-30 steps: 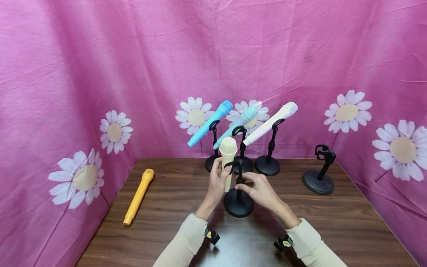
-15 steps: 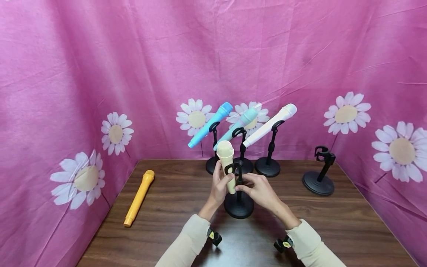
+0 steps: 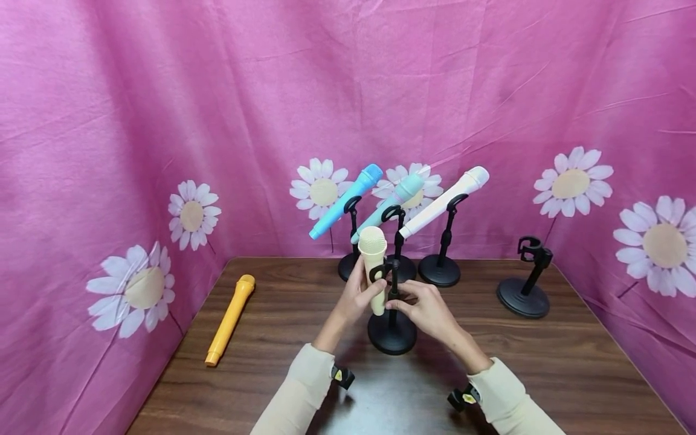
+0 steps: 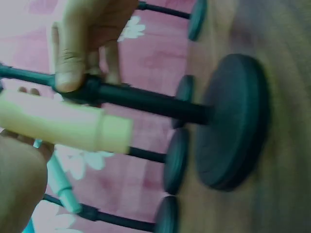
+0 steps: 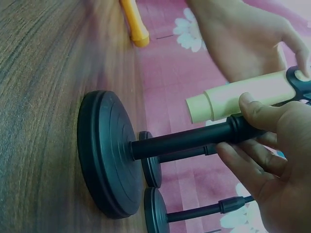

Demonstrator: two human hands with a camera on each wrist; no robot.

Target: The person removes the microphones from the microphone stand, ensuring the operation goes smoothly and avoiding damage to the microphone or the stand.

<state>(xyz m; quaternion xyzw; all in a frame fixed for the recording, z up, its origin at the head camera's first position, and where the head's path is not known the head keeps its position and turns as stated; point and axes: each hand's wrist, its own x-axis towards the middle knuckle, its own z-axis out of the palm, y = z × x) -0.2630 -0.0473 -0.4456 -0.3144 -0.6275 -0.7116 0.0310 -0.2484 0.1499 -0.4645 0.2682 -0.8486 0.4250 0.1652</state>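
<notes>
A cream microphone (image 3: 372, 246) leans slightly in the clip of a black microphone stand (image 3: 393, 332) at the middle of the table. My left hand (image 3: 356, 294) grips the microphone from the left, its thumb near the clip. From the other side my right hand (image 3: 426, 307) pinches the stand's pole at the collar. In the right wrist view the microphone's lower end (image 5: 199, 108) sticks out past the black clip (image 5: 297, 83), beside the pole. The stand's round base (image 4: 233, 121) rests on the wood in the left wrist view.
Behind stand three more stands bearing a blue microphone (image 3: 346, 201), a mint microphone (image 3: 388, 205) and a white microphone (image 3: 444, 202). A yellow microphone (image 3: 230, 320) lies at the left. Another stand (image 3: 524, 296), its clip holding nothing, is at the right. A pink curtain (image 3: 348, 90) surrounds the table.
The cream microphone has shifted down into the stand's clip, moved by my left hand. My right hand has kept its hold on the pole. The view has shifted slightly.
</notes>
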